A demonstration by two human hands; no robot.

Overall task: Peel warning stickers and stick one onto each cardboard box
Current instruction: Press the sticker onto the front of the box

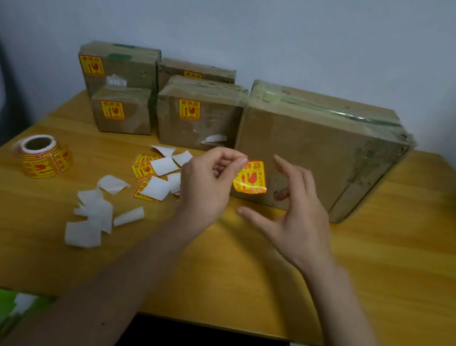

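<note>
Now peeled sticker (251, 176) was pinched by left hand (207, 181); right hand (295, 214) was spread just beside. Pressing onto large box (316, 145) behind hands was judged next.

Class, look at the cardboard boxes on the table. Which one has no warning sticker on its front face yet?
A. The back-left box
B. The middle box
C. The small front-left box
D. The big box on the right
D: the big box has a bare front, and the left hand holds a peeled sticker in front of it; the other fronts carry stickers.
</note>
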